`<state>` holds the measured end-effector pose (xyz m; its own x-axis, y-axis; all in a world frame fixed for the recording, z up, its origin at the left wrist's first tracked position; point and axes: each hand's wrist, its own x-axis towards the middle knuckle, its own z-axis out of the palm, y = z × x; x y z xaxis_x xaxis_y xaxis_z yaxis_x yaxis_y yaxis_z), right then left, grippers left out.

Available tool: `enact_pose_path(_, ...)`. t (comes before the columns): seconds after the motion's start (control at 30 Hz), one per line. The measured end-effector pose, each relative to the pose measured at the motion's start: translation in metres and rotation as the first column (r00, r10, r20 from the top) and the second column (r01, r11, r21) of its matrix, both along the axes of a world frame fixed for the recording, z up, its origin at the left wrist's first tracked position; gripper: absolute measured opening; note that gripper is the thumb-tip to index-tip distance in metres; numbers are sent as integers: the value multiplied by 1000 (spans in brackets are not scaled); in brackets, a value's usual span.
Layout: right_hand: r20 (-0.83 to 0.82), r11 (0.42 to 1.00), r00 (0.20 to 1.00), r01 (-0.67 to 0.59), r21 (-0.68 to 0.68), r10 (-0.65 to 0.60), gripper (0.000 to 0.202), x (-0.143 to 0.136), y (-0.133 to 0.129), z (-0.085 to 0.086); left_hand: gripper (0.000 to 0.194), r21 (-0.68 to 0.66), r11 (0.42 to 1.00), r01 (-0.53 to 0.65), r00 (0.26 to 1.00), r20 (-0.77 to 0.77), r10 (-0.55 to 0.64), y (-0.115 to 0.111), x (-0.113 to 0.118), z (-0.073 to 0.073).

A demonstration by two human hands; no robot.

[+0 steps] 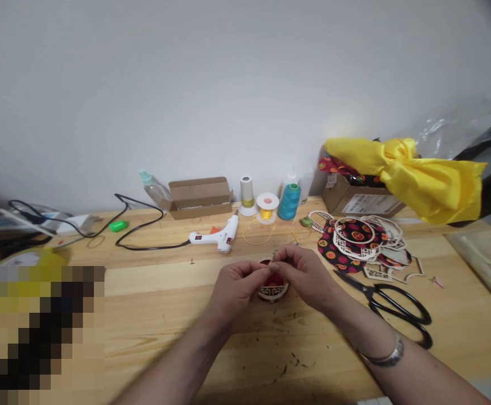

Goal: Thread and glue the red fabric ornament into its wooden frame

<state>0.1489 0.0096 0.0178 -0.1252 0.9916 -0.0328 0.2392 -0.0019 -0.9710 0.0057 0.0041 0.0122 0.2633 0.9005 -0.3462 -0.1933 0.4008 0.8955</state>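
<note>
Round ornament (273,292), pale lattice frame over red backing, sits mid-worktop (152,315), under the fingertips. Whether it's flat down or slightly lifted, can't tell. Round outline, so no clear long axis; small tab on its rim points toward the person. Lattice band shows on the near half, red above it, far edge mostly hidden by fingers.

Grip: left hand (239,284) and right hand (302,273) both narrow, thumb and finger pinched, tips meeting over the ornament's far part. Small greenish bit pokes up at the right fingertips. What exactly is pinched: hidden.

Right of the right hand: black scissors (397,306), long axis diagonal, tips far-left, handles near-right. Just beyond, pile of pale lattice cutouts (355,247) on dark patterned fabric (334,244).

Far side, left to right: green-capped bottle (156,188), open cardboard box (201,202), white cone spool (246,194), yellow thread spool (267,206), teal thread cone (290,202), carton (355,199) with yellow cloth (435,180) draped over it. White glue gun (214,239) in front of the open box, nozzle far-right, black cord (144,247) running left.
</note>
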Motion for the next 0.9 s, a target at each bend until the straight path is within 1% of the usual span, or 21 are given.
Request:
enact_pose_path(0.1,71,997,997,-12,76,6,11,1,0,-2,14,5,1000,-5,999,-41,5,0,0,3)
enact_pose_path(0.2,106,995,994,-14,100,4,11,2,1,-3,13,32,999,-2,996,-84,5,-1,0,6)
enact_pose_path(0.33,100,997,995,-21,73,13,10,1,2,-3,12,75,997,-14,995,-101,21,-2,0,8)
enact_pose_path(0.43,70,999,997,-27,27,25,10,1,3,-4,10,72,997,-22,994,-108,30,-2,0,9)
enact_pose_path(0.5,72,1000,997,-11,22,9,11,1,3,-5,10,66,998,-24,994,-107,31,-1,0,10)
enact_pose_path(0.6,119,997,993,-3,84,-7,12,1,2,-6,11,60,998,-32,994,-102,38,-1,1,10)
enact_pose_path(0.73,186,985,982,-52,166,20,15,2,1,-5,12,43,998,-35,994,-98,39,-2,1,10)
enact_pose_path(0.9,217,982,976,-72,172,34,16,4,2,-2,12,44,999,-30,991,-128,35,-1,-1,14)
